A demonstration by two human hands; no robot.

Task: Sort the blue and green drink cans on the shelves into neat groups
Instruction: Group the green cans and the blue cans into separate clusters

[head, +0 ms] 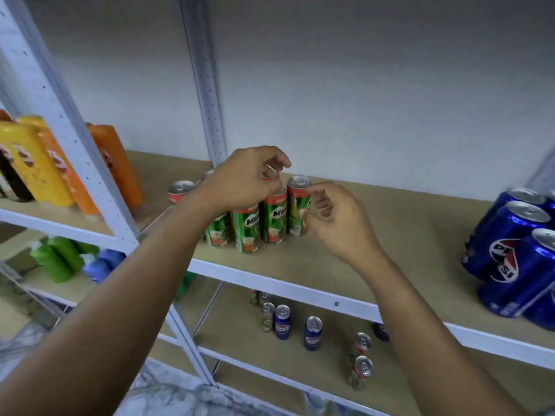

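Hands worked a cluster of green cans (249, 226) on the upper shelf (345, 298): the right hand (333, 217) pinched the rightmost green can (297, 205) between thumb and fingers. The left hand (243, 178) curled over can tops, grip unclear. Blue cans (507, 253) stood well right of those fingers.

I read "MIL", cut off, on the green cans (248, 226) on the upper shelf: Milo. Blue cans (507, 259) at right carry the Pepsi globe, letters "P" and "SI" showing. Lower-shelf can labels too small.

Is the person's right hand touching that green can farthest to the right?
Touching. The head view shows the right hand with fingertips on the side and rim of the rightmost green can.
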